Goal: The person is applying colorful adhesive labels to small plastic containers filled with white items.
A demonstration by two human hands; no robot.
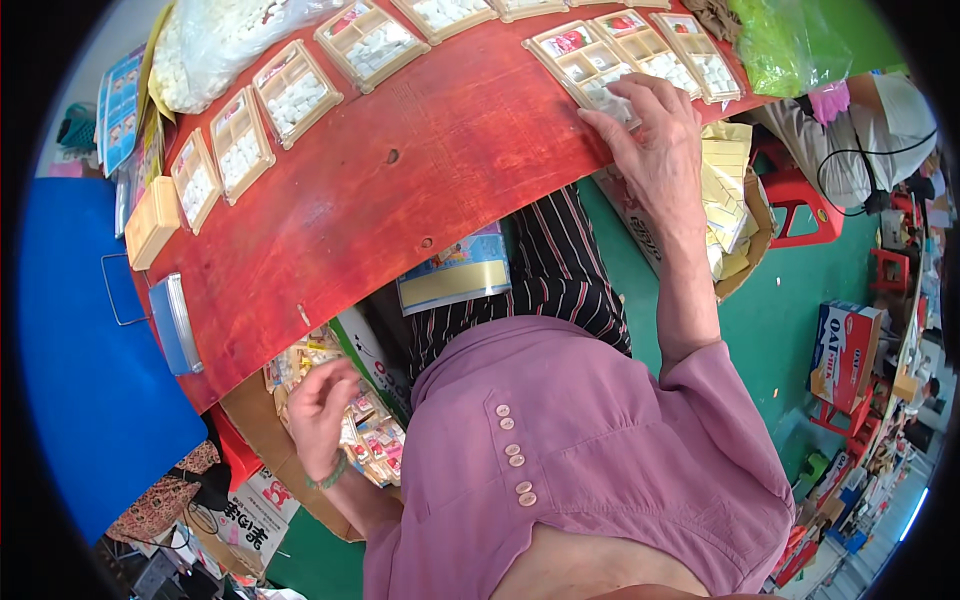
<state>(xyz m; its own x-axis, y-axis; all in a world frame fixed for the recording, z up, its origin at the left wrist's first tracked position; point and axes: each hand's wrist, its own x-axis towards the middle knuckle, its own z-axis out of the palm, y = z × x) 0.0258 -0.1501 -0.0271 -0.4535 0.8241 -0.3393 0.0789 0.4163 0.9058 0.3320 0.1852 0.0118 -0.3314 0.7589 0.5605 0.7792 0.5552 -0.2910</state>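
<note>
On the red table (400,150), my right hand (655,135) rests over the near end of a beige compartment tray (570,62). Its thumb and fingers span that end, and the palm hides part of it. White pieces and a card with a red fruit picture lie in the tray. Two similar trays (645,48) (705,62) stand beside it. My left hand (322,415) hovers below the table edge, over a cardboard box (285,460) filled with small colourful packs (378,440). Its fingers are loosely curled and apart, with nothing visible in them.
Along the table's far side runs a row of trays (295,95) with white pieces. A large bag of white pieces (215,60) sits at the far left, near a stack of beige trays (152,222). A box of yellow cards (728,190) and a red stool (805,210) stand at right.
</note>
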